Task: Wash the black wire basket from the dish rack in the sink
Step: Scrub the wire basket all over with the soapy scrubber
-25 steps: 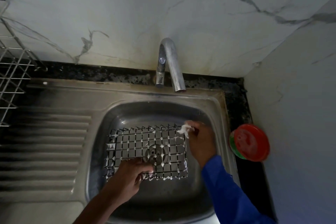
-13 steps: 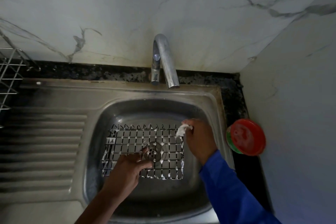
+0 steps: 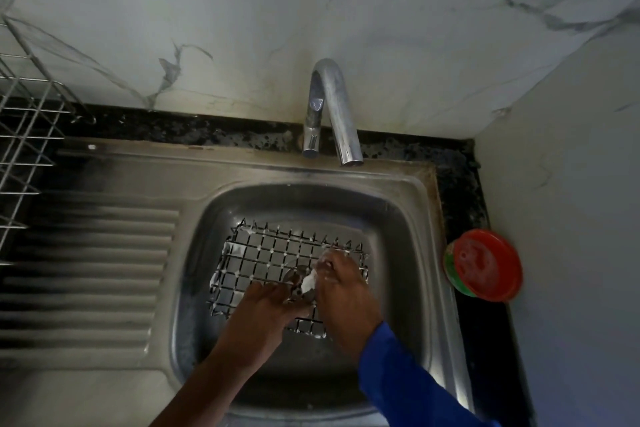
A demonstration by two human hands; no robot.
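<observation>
The basket (image 3: 277,260) lies flat on the bottom of the sink (image 3: 429,218), over the drain, its wires dotted with white suds. My left hand (image 3: 266,305) rests on the basket's side nearest the sink's front edge, with the fingers stretched out across the mesh and pressing on it rather than curled round anything. My right hand (image 3: 343,291), in a blue sleeve (image 3: 398,374), is over the basket toward the sink's right wall. Its fingers are closed tight on a small white sudsy pad (image 3: 309,282), which touches the wire just beside my left fingertips.

The tap (image 3: 332,107) rises behind the sink's back rim and its spout curves forward over the rim. The ribbed drainboard (image 3: 90,270) runs off the sink's left side. The rack (image 3: 24,135) stands at the drainboard's far left, partly cut off by the frame. On the dark counter (image 3: 464,191) just right of the sink sits a round tub (image 3: 485,265) with a red lid, close against the wall (image 3: 571,218).
</observation>
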